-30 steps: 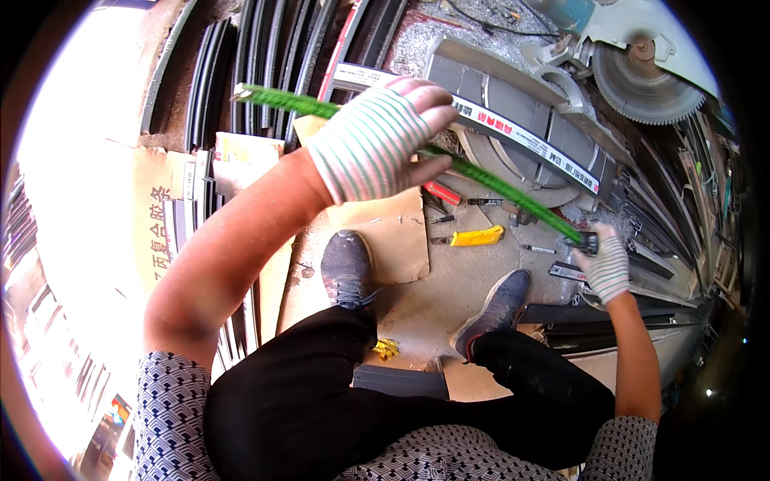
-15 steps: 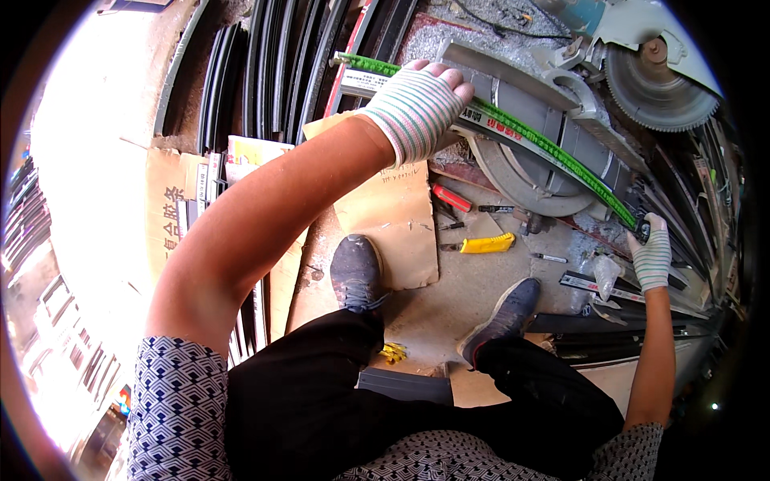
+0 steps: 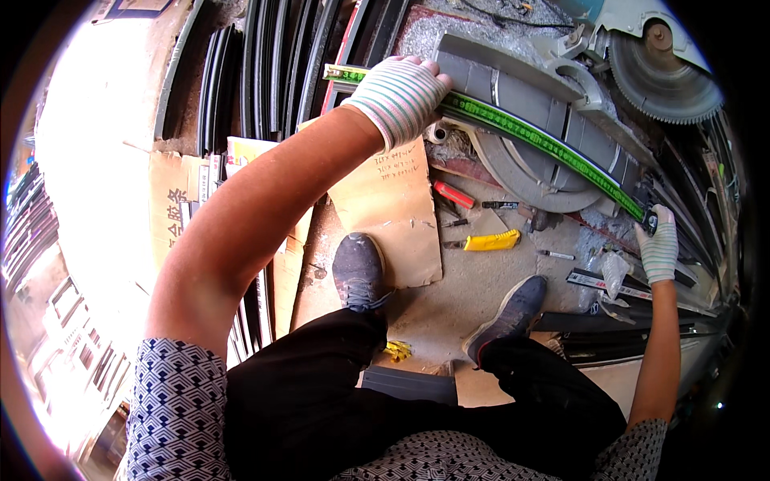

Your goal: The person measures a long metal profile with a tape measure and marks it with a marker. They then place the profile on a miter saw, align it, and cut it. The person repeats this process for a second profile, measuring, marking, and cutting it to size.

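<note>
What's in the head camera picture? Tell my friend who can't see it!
A green tape measure stretches along a saw's grey base, with a person's gloved left hand over it and right hand holding its case. The round toothed blade is at upper right; a yellow cutter and red-handled tool lie on the floor near dark shoes.

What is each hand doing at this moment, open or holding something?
Left hand: closed over the green tape blade, near its free end.
Right hand: closed, holding the dark tape case.
</note>
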